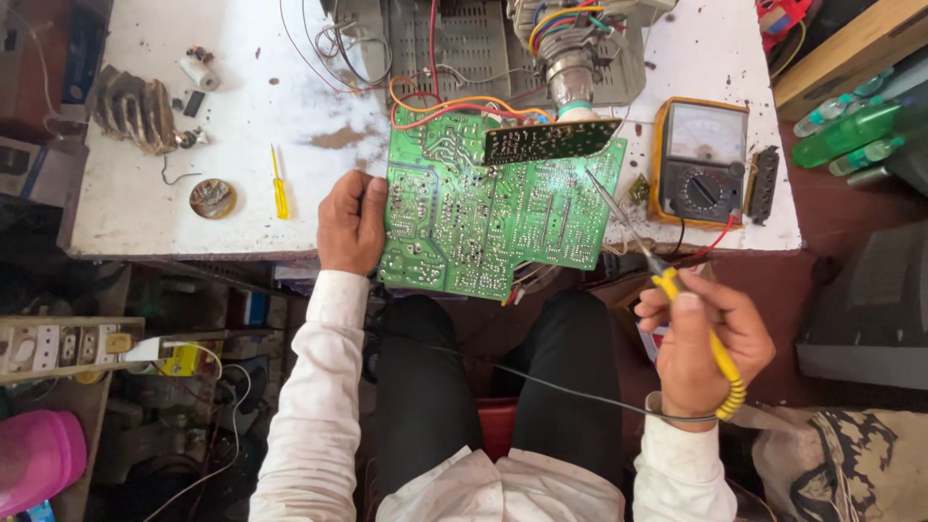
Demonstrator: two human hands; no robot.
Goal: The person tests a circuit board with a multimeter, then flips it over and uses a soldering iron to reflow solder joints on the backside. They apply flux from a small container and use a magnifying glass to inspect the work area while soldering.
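Observation:
My left hand [350,224] grips the left edge of a large green circuit board [483,217], held solder side up over the front edge of the white workbench [174,184]. My right hand [701,348] holds a yellow-handled soldering iron [677,295] like a pen. Its thin metal tip [604,198] reaches up to the board's right side. A smaller dark board [551,141] stands at the green board's top edge, joined by red, orange and yellow wires [435,104].
An analog multimeter [701,161] in an orange case lies right of the board. A small yellow screwdriver [278,184] and a round tin [212,198] lie to the left. Green bottles [851,130] stand far right. A power strip [58,346] sits lower left.

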